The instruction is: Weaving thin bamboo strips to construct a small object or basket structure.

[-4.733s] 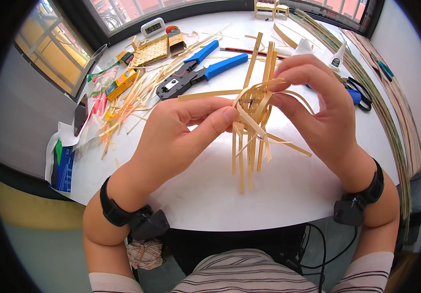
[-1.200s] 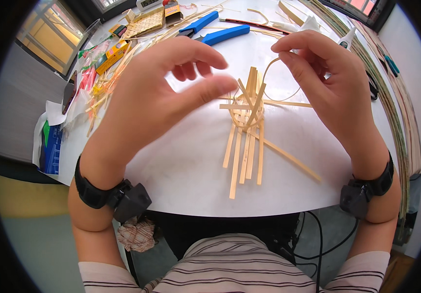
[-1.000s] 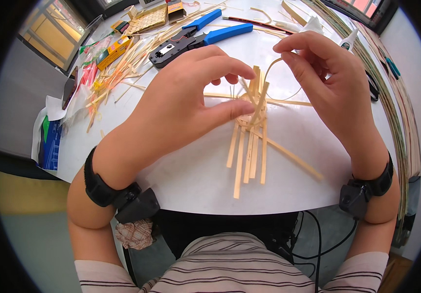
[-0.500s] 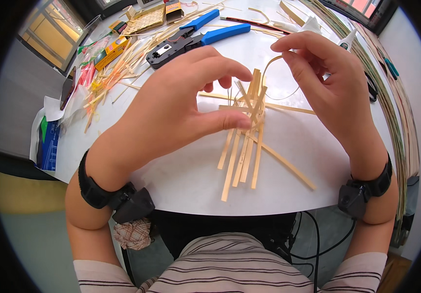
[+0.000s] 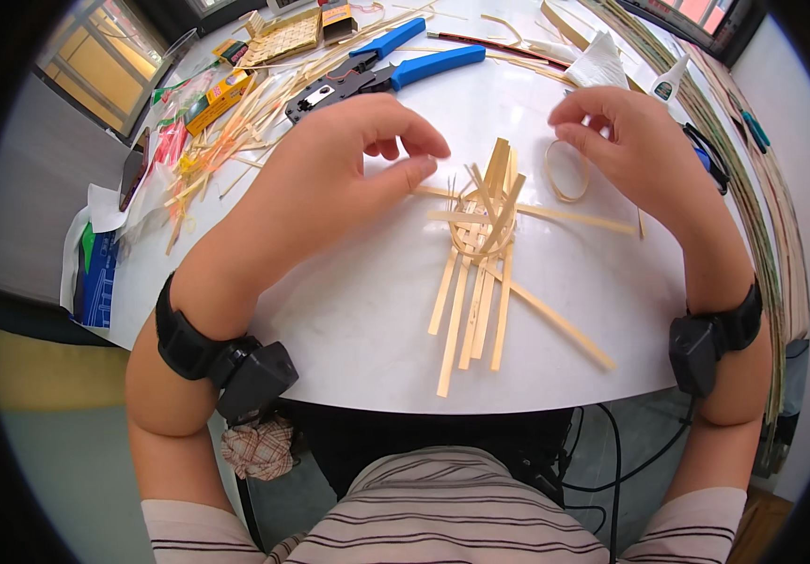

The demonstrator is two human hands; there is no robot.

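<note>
Bamboo strip weave (image 5: 480, 240) now lies released mid-bench | left hand (image 5: 339, 179) lifted off, fingers loosely curled, empty | right hand (image 5: 635, 150) pinches thin strip loop (image 5: 569, 174) | weaving paused.

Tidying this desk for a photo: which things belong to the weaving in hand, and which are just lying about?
In use: woven strip bundle, thin strip loop, left hand, right hand.
Lying about: blue-handled pliers, loose strip pile, glue bottle, white tissue.
</note>
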